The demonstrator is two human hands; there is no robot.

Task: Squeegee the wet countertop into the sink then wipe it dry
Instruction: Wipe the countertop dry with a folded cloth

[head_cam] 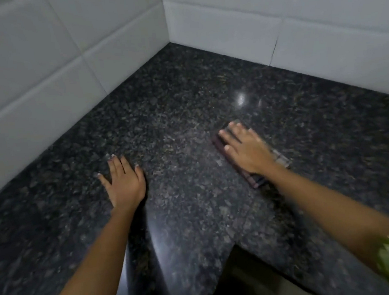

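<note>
While the left hand (123, 179) rests flat and empty on the counter (185, 105), the right hand (247, 149) presses open-palmed on a folded plaid cloth (254, 178), dark, blurred, long axis running near-right to far-left, directly beneath it; no sink visible.
</note>
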